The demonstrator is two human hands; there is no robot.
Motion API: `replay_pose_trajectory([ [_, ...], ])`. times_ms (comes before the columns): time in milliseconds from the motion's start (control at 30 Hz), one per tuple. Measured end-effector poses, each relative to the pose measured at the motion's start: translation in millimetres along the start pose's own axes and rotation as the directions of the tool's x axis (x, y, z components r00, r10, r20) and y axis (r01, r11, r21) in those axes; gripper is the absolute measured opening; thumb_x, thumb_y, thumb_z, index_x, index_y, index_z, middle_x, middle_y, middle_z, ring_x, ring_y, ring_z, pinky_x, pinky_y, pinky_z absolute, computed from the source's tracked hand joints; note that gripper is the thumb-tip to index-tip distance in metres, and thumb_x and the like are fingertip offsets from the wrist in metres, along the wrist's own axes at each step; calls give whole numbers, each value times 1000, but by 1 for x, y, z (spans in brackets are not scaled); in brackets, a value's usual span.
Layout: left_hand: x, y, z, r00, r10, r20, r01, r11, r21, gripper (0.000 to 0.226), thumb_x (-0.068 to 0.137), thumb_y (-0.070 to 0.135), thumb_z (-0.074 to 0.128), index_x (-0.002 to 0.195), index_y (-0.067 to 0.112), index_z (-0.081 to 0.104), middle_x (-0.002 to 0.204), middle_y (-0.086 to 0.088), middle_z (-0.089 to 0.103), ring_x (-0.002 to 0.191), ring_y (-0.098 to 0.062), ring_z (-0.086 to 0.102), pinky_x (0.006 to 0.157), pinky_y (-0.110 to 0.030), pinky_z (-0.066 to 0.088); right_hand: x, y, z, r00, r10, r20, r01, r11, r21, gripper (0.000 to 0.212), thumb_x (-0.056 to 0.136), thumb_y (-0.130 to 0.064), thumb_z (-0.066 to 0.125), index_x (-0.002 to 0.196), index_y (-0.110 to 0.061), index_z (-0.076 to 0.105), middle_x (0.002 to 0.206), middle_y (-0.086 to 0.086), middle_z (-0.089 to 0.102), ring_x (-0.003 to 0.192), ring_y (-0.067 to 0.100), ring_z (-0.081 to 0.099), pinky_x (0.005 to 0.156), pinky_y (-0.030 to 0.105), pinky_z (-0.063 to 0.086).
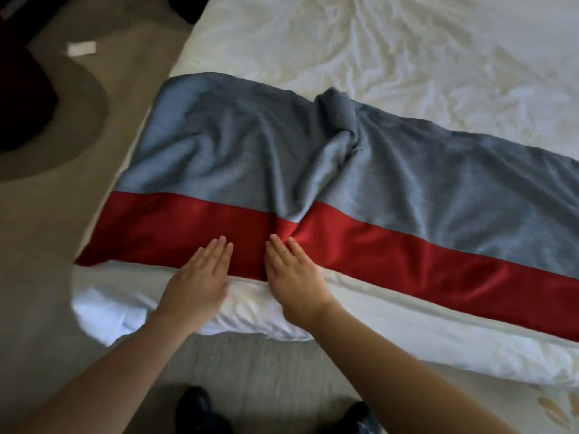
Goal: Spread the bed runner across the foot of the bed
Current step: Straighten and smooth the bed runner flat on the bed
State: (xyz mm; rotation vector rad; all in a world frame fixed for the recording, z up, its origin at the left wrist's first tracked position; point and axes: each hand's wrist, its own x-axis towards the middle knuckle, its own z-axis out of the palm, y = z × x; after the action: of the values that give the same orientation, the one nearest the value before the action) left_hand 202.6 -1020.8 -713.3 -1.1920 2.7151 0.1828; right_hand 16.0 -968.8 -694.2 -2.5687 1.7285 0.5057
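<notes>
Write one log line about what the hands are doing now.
left hand: flat on bed runner red band | right hand: flat, touching fold | bed runner: lies across bed, bunched mid

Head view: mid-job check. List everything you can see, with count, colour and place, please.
bed runner: 1, grey with a red band along the near edge, across the near end of the bed, bunched into a ridge near the middle
bedding: 1, white, creased, under and beyond the runner
carpet: 1, beige with darker curved patches, left of and below the bed
slip: 1, white, on the carpet, upper left
dark red object: 1, left edge, cannot tell what
shoes: 2, black, bottom edge
left hand: flat on the red band
right hand: flat on the red band, fingertips at the ridge
</notes>
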Motion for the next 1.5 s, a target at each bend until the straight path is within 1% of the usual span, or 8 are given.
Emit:
replay_pose_trajectory([
  [133,3,-54,1,984,151,-94,-144,987,77,51,74,-3,31,110,-4,67,116,-20,66,102,-29,67,83,-42,56,7,-23,5,980,49,191,-34,996,-81,75,78,-29,42,142,8,28,151,28,22,142,41,13,114,57,-2],
  [300,13,-104,-10,976,175,-128,-162,981,108,51,73,1,31,108,-6,68,110,-22,68,95,-31,69,76,-42,58,29,-38,-20,984,155,85,-156,988,8,53,78,-9,29,111,-10,70,107,9,72,95,18,70,89,34,54],
  [433,8,-151,-12,994,59,-95,-54,997,58,70,76,7,8,132,-9,46,137,-28,46,123,-38,51,101,-45,45,69,-65,-28,955,291,62,-297,925,237,59,85,-3,18,140,-5,41,140,14,49,126,22,51,88,34,52],
  [600,-18,-198,-9,997,0,-76,6,996,85,55,71,-2,26,111,-15,62,111,-32,63,95,-43,66,77,-57,53,101,-112,-43,956,289,39,-286,904,319,32,64,-11,49,81,-20,75,76,-4,72,69,8,69,44,18,49],
  [833,-18,-194,-8,994,52,-99,-58,996,-65,55,68,-8,61,123,-12,55,125,-28,57,115,-39,58,96,-51,46,102,-101,-48,960,267,-86,-218,904,369,35,69,-10,65,103,-14,74,103,1,74,93,14,70,58,21,55],
  [1000,-25,-198,-6,985,79,-152,-97,989,-114,54,69,-4,29,107,-10,67,108,-25,67,92,-34,70,69,-44,59,103,-117,-40,982,180,-61,-151,933,325,46,68,-8,37,85,-18,79,89,-4,75,79,9,72,49,16,52],
  [1267,-32,-215,-14,981,118,-153,-138,982,-127,59,67,16,31,107,-1,71,108,-15,70,97,-22,70,77,-37,59,140,-73,-66,998,1,-68,21,945,326,34,84,-38,43,82,-19,71,64,-1,67,53,21,63,43,26,47],
  [1500,53,-234,-57,907,-292,-305,190,927,-323,36,83,9,48,113,2,67,90,-15,73,73,-31,70,59,-35,55,259,6,-104,986,76,-146,-36,965,261,31,88,-16,50,117,-21,61,108,2,64,100,26,60,67,35,49],
])
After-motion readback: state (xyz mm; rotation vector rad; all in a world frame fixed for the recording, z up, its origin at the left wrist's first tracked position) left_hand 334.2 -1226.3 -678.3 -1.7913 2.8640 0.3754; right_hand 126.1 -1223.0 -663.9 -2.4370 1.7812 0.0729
